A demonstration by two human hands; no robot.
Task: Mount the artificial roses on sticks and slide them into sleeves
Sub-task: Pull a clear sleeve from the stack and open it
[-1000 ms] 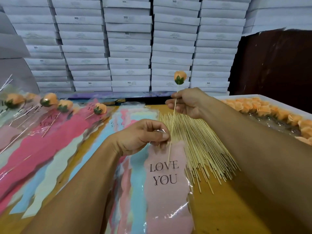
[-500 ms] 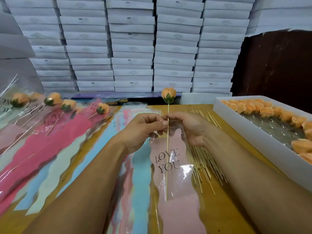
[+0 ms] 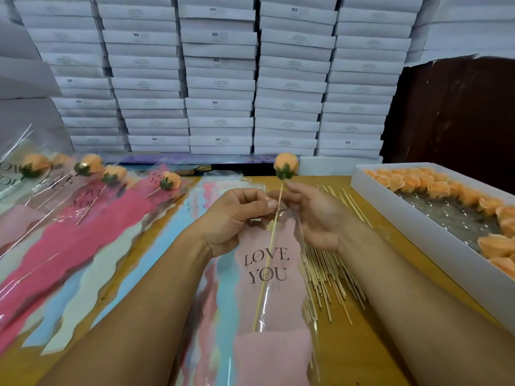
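An orange rose sits on a thin wooden stick that runs down inside a pink "LOVE YOU" sleeve. My left hand pinches the sleeve's clear top edge beside the stick. My right hand holds the stick just under the rose, fingers behind the sleeve's mouth. The rose head stands above the sleeve opening. Loose sticks lie fanned on the wooden table under my right wrist.
A white box of loose orange roses stands at the right. Finished sleeved roses lie in a row at the left over a spread of coloured empty sleeves. Stacked white cartons fill the back wall.
The stick has slid down into the pink sleeve. My right hand came down from high on the stick to just under the rose, next to my left hand.
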